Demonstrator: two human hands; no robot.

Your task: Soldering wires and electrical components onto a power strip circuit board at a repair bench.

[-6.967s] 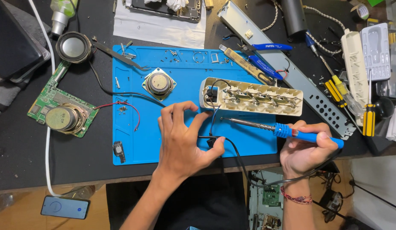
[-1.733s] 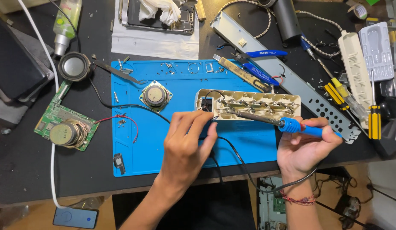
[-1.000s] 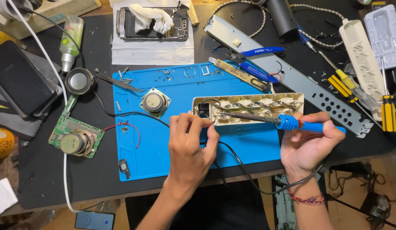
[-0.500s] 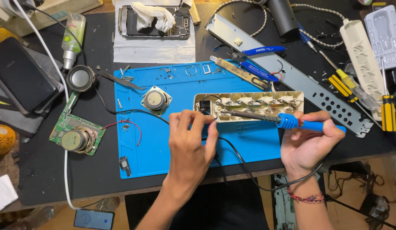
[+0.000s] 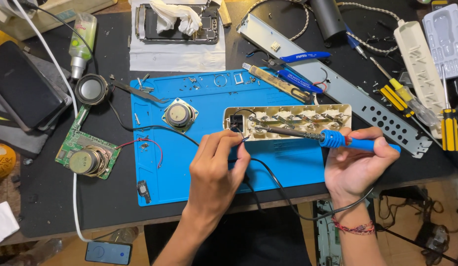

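The opened power strip base [image 5: 288, 120] lies along the upper right part of the blue mat [image 5: 189, 172], and everything is placed from it here. The right hand [image 5: 354, 165] is clenched around the blue handle of the soldering iron [image 5: 308, 135], whose metal shaft lies across the strip with its tip near the strip's left end, beside the black switch [image 5: 235, 121]. The left hand [image 5: 216, 170], just below that end, pinches a thin wire [image 5: 241, 140] between thumb and fingertips and holds it up toward the switch.

To do this joint well, I judge the wire end should sit still against its terminal while the tip heats both at once (the exact contact is too small to see). The pinching fingers are close to the hot shaft, so a grip farther back on the wire would be safer. The black cable [image 5: 278, 187] trailing below the strip off the desk [image 5: 41, 207] should stay slack, so it does not tug the iron.
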